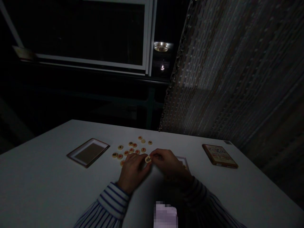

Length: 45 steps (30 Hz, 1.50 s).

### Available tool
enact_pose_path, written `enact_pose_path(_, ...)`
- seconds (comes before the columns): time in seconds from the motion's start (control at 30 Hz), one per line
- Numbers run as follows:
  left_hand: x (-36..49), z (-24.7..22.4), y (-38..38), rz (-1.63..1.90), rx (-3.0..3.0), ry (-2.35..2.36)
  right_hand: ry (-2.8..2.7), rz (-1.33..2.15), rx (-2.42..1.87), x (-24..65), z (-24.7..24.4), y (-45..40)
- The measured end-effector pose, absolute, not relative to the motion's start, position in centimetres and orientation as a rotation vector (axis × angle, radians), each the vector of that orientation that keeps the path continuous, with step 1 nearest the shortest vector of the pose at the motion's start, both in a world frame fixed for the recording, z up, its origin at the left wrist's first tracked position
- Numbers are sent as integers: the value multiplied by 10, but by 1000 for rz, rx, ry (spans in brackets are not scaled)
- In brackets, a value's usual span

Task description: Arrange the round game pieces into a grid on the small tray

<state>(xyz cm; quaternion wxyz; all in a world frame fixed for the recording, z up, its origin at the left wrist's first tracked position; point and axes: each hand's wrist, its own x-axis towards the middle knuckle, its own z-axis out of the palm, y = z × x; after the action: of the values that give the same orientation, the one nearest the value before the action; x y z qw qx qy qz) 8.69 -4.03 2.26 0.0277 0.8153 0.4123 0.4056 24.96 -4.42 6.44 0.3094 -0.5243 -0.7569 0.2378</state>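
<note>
Between my two hands is a round, pale Chinese chess piece (148,159) with a dark character facing me. The fingertips of my left hand (133,169) grip its left edge, and my right hand (167,163) pinches it from the right. Several more Chinese chess pieces (131,150), marked in red or black, lie scattered on the white table (99,186) just beyond my left hand. Some of them are partly hidden by that hand. A shallow box part (182,161) shows behind my right hand, mostly covered by it.
An open shallow tray (89,152) with a brown inside lies on the left. Over to the right is a flat printed box (219,155). A small dark label (227,142) sits near the far right corner. Beyond the table hang a bead-string curtain (206,72) and a white-framed window (147,38).
</note>
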Motion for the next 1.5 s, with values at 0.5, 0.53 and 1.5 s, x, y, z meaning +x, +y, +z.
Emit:
enact_pose_path(0.5, 103, 23, -47, 1289, 1524, 1033, -1887, 699, -1300, 255, 62, -40)
enact_pose_path(0.53, 105, 23, -47, 1280, 1445, 993, -1882, 703, -1295, 255, 62, -40)
enact_pose_path(1.5, 104, 33, -51, 1218, 1274, 972, -1940, 675, -1322, 255, 65, -43)
